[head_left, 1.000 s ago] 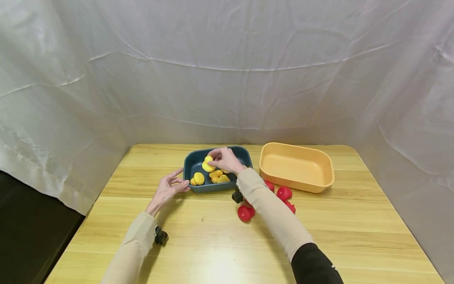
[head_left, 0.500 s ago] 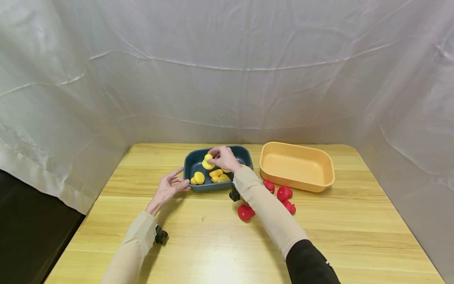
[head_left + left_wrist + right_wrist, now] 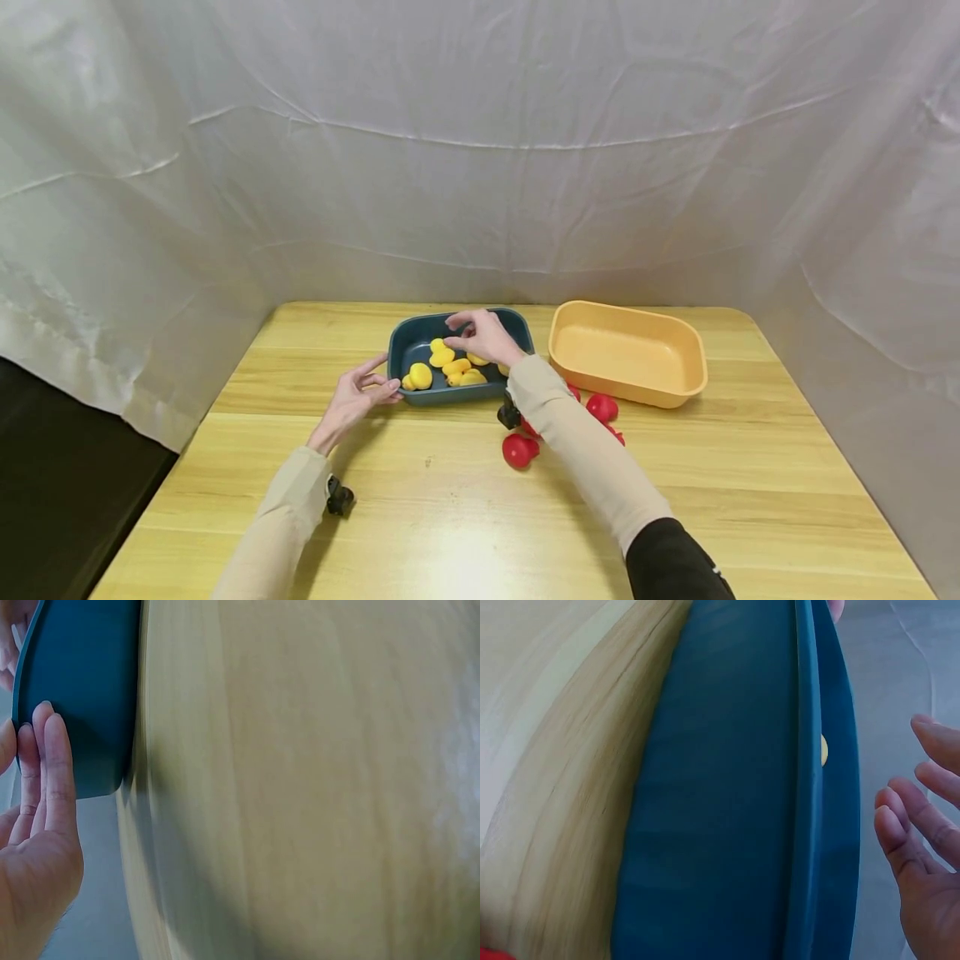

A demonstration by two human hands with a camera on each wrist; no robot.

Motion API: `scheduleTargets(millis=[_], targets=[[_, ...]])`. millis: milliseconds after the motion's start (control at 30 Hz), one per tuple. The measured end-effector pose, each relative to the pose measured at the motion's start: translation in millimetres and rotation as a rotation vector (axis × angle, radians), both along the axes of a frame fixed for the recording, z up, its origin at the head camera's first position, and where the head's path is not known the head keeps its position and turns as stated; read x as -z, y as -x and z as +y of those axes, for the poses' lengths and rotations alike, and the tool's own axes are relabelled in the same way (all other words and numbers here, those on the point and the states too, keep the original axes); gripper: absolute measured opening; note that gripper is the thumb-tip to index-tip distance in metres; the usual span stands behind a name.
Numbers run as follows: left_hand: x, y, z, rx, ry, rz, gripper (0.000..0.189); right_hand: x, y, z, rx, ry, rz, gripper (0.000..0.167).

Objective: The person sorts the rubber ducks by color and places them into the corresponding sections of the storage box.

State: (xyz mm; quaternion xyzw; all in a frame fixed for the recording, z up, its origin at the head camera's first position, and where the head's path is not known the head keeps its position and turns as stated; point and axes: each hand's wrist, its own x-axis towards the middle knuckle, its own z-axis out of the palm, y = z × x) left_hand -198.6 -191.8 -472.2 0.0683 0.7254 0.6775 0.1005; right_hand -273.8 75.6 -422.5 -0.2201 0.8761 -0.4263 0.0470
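Note:
Several yellow rubber ducks lie in a dark blue plastic bin on the wooden table. Its left end is held by my left hand: the thumb is at the rim and nearly straight fingers lie against the outer wall, as the left wrist view also shows. Over the middle of the bin hovers my right hand, fingers apart with nothing between them in the right wrist view. One yellow duck sits just left of its fingertips. Another yellow duck lies in the near left corner. My right hand and wrist partly hide the right-side ducks.
A yellow-orange bin stands to the right, with bare floor visible inside. Several red ducks, one a red duck, lie on the table in front of it, partly behind my right sleeve. Grey cloth hangs behind the table.
My right hand has let go of the yellow duck, which now rests lower in the blue bin. That hand has moved slightly right. My left hand has stayed in place.

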Motion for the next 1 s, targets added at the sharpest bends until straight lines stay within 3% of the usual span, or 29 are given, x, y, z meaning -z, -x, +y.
scheduleTargets(millis=[267,500,800,1000], targets=[[-1.0,-1.2,0.6,-0.007,0.075,-0.006,0.074,-1.9,-9.5,23.0,-0.023,0.036,0.003,0.042],[-5.4,-3.5,2.7,-0.097,0.204,0.015,0.074,-3.5,-23.3,54.9,-0.059,0.119,0.071,0.042],[-15.7,-8.5,11.6,-0.261,0.448,0.154,0.075,-5.3,-41.2,91.0,0.050,0.059,0.039,0.051],[-21.4,-14.5,21.0,-0.306,0.541,0.242,0.079,-7.1,-50.7,109.1,0.078,0.033,0.058,0.057]])
